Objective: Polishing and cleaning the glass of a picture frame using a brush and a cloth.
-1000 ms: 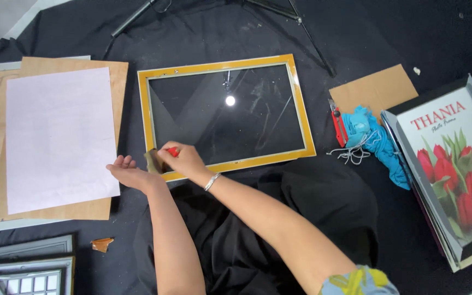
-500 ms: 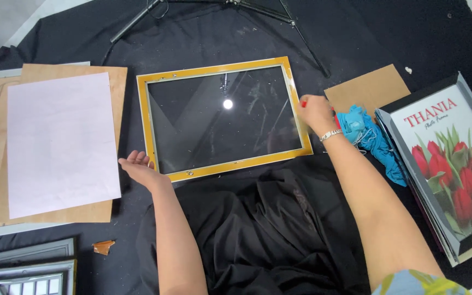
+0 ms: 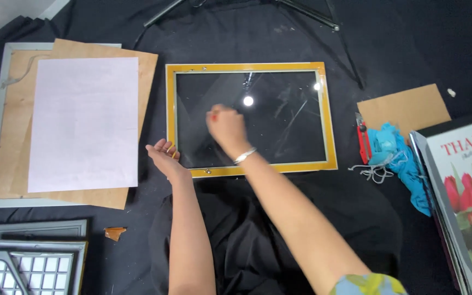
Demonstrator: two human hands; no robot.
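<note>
frame: yellow picture frame (image 3: 249, 117) lay face-down on black cloth (image 3: 411, 43), centre, glass up.
left hand (image 3: 164, 157): open, nothing held; fingers rested at frame's near-left corner, likely to steady it.
right hand (image 3: 226, 127): loosely curled, pressed on glass near left side; whether it held anything, cannot tell.
left edge: white sheet (image 3: 86, 123) on brown backing board (image 3: 143, 71).
right edge: red cutter (image 3: 363, 143), blue rag (image 3: 397, 155).

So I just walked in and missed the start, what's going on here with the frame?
A person works over a yellow-edged rectangular picture frame lying flat on black cloth. The left hand rests at the frame's lower left corner; the right hand is over the glass pane. A white sheet on brown backing board lies to the left, a blue cloth to the right.
</note>
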